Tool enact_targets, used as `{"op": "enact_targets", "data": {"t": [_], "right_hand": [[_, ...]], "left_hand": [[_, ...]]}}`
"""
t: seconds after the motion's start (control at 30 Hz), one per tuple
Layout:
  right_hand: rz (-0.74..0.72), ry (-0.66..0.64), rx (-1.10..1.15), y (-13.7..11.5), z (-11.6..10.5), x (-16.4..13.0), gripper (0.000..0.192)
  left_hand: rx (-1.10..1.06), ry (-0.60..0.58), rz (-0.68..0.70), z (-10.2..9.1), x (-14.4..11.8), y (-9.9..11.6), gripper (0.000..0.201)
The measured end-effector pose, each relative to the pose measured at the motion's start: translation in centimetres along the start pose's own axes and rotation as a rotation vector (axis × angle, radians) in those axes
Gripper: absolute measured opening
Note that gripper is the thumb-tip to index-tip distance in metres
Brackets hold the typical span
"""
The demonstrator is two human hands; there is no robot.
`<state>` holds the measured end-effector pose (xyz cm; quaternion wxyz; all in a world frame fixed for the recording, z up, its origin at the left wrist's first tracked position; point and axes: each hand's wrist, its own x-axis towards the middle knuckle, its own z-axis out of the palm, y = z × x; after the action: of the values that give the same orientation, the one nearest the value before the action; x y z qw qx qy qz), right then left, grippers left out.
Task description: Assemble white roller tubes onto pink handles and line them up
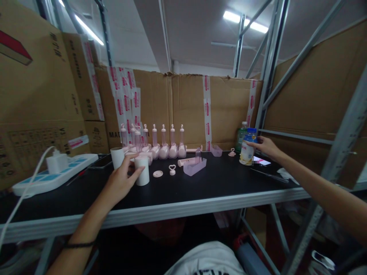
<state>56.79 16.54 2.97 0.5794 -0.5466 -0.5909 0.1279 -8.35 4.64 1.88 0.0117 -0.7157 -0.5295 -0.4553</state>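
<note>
My left hand (pixel 122 179) rests on the black tabletop (pixel 218 187), fingers touching a white paper roll (pixel 142 170); a second white roll (pixel 117 157) stands just behind. My right hand (pixel 265 146) reaches far right and touches a small bottle with a blue cap and yellow label (pixel 247 151). A row of pink and clear pump pieces (pixel 160 142) stands along the back. A pink tray (pixel 195 166), a heart-shaped piece (pixel 172 169) and a round pink disc (pixel 157 173) lie mid-table.
A white power strip with a plugged charger (pixel 54 170) lies at the left, next to a dark phone (pixel 100 162). A green bottle (pixel 241 136) stands behind the blue-capped one. Taped cardboard sheets (pixel 183 107) wall the bench. Metal rack posts (pixel 266 88) rise at the right.
</note>
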Motion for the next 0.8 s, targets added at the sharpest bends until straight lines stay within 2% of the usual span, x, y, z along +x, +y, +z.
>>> {"op": "enact_targets", "data": {"t": [0.17,0.43,0.8], "right_hand": [[0.019,-0.011,0.025,0.8,0.0,0.7,0.053],[0.056,-0.15,0.184,2.3,0.4,2.1,0.05],[0.122,-0.173,0.22,2.2,-1.2,1.1,0.037]], "left_hand": [[0.01,0.004,0.01,0.1,0.0,-0.2,0.058],[-0.003,-0.006,-0.005,0.0,-0.1,0.1,0.057],[-0.014,-0.004,-0.002,0.0,-0.4,0.7,0.059]]}}
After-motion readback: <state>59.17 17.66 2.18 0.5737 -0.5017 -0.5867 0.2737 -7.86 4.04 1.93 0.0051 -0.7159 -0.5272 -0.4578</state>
